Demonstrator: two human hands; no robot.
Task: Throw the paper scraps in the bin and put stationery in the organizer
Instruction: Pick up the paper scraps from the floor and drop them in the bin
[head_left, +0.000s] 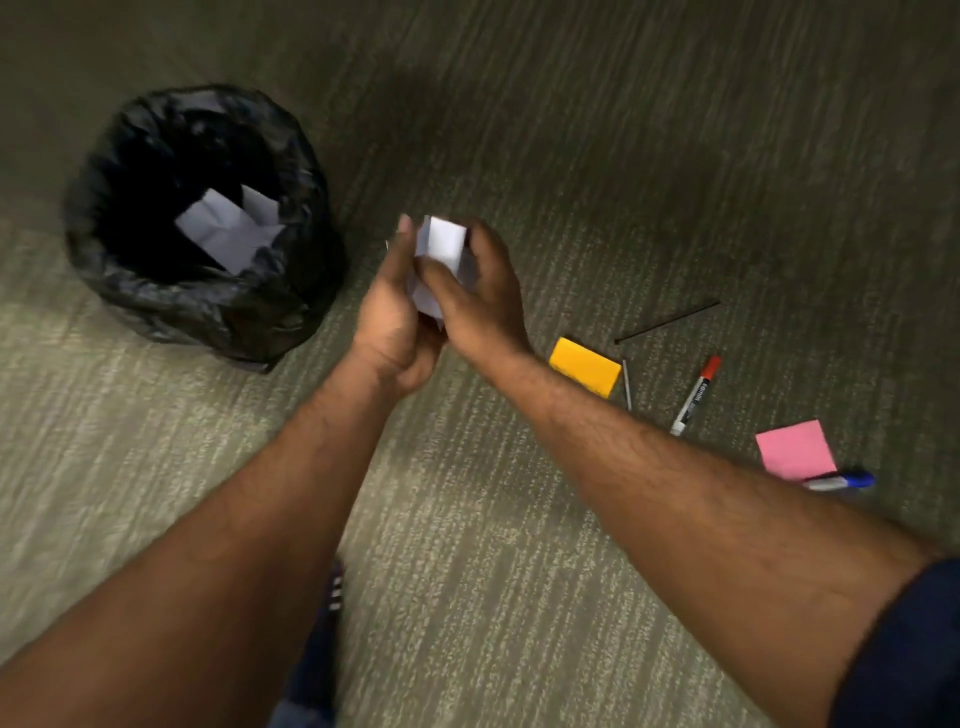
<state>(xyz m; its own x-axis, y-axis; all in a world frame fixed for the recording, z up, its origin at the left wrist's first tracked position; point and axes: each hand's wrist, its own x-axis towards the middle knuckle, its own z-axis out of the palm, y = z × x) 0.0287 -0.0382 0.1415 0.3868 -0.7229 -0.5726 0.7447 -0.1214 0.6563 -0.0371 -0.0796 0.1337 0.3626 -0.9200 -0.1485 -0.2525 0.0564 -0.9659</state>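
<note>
Lettered thing: the red-capped marker (695, 396), lying on the carpet (519, 545) at about three o'clock from the middle of the view, its cap pointing toward one o'clock.
Brand word: dark letters printed lengthwise on the white barrel, just below the cap. It begins with a capital C and looks like "Camlin", but blur leaves the later letters unsure.
Finer print: a darker band lower on the same barrel, toward seven o'clock, too small to read.
Other barrel: the blue-capped marker (841, 480), between three and four o'clock near the right edge, too blurred to tell any lettering.
</note>
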